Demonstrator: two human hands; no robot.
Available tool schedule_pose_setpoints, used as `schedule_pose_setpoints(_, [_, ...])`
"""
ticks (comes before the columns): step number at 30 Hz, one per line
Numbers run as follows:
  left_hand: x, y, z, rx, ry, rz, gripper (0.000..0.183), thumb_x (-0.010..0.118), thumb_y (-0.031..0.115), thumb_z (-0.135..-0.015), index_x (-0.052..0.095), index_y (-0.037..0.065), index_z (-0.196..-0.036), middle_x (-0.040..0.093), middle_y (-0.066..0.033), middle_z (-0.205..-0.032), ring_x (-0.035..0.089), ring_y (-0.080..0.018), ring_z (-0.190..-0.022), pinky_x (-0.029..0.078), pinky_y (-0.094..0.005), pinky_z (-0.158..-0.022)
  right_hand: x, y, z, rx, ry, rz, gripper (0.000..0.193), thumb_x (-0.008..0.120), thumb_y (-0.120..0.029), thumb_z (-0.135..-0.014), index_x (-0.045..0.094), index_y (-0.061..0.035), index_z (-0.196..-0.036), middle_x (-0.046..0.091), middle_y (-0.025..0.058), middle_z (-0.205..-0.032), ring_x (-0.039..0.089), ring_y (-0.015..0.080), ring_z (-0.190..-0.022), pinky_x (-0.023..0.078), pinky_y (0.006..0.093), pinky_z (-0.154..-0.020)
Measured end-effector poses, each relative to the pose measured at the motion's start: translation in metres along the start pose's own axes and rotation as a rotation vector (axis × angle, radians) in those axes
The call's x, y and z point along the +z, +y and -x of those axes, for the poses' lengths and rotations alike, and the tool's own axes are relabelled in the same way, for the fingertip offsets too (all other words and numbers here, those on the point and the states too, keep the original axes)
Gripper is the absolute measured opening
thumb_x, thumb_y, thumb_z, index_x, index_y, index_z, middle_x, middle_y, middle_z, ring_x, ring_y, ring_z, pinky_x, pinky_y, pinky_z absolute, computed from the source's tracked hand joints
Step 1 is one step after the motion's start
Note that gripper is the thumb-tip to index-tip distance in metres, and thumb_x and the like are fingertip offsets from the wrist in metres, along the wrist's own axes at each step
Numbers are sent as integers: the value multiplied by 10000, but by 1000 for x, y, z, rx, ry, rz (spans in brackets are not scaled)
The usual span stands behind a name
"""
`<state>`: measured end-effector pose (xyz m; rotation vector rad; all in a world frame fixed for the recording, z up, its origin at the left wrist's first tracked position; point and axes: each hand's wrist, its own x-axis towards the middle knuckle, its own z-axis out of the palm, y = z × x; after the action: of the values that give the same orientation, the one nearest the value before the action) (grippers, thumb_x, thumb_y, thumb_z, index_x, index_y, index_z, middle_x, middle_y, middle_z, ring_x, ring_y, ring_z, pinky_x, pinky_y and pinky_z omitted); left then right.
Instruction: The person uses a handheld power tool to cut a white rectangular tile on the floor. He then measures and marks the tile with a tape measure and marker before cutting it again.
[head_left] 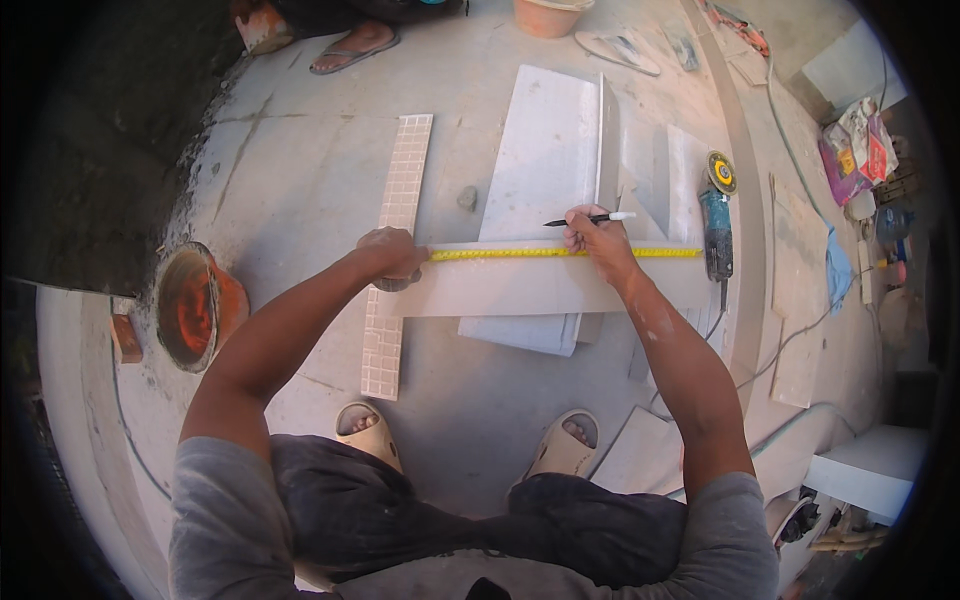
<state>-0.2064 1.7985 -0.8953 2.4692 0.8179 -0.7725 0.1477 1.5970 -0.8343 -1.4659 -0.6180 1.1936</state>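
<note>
My left hand (388, 257) is closed around the body of a tape measure, at the left end of a pale tile strip (500, 290). The yellow tape (490, 254) runs out to the right along the strip's far edge. Between the fingers of my right hand (600, 245) is a marker (614, 216), its dark tip pointing left and its white end right. This hand rests over the tape, right of its middle. Under the strip lie a long tile piece with a gridded back (400, 190) and larger pale slabs (540, 150).
An angle grinder (717, 225) with a yellow disc lies by the strip's right end, its cord trailing nearby. An orange-lined bucket (200, 305) stands at left. Another person's sandalled foot (357, 45) is at the far side. Bags (860, 150) and cables lie right.
</note>
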Motion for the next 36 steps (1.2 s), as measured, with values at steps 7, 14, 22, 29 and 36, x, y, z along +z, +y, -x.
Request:
schedule_pose_setpoints(7, [-5,2,2,13,-42,3,300,676,166,-935,715,89,-1222,781,-87,-985,717,-319,-944,552,-466,-776,12,-3,-7,8,-8,162,195,698,-197,-930,686,-12,-993,664,51,-816,622,141,-744,504,306,-678])
schedule_pose_setpoints(14, [4,4,-7,-145,31,-16,562,495,573,-1029,848,138,-999,784,-141,-1082,741,-290,-1038,555,-431,-939,8,-16,1,-45,-48,507,153,698,-189,-912,717,-40,-943,661,29,-810,593,114,-725,485,271,-672])
schedule_pose_setpoints(22, [-6,7,0,-159,-4,-20,573,495,582,-1023,843,131,-961,791,-137,-1055,754,-293,-1000,563,-436,-915,10,-22,5,-21,-39,595,216,715,-259,-857,729,-46,-888,659,39,-798,603,142,-778,490,318,-731])
schedule_pose_setpoints(29, [-12,11,7,-161,24,-6,588,505,582,-1018,835,96,-1014,790,-153,-1070,758,-306,-1004,563,-452,-920,8,-15,2,-77,-45,577,217,729,-249,-855,744,-37,-898,678,50,-805,620,149,-784,504,321,-740])
schedule_pose_setpoints(36, [-11,9,7,-179,10,16,596,512,584,-1015,831,81,-1030,790,-160,-1073,762,-308,-998,566,-453,-914,10,-17,3,-64,-48,568,215,745,-240,-855,750,-29,-900,694,60,-814,629,149,-787,510,318,-742])
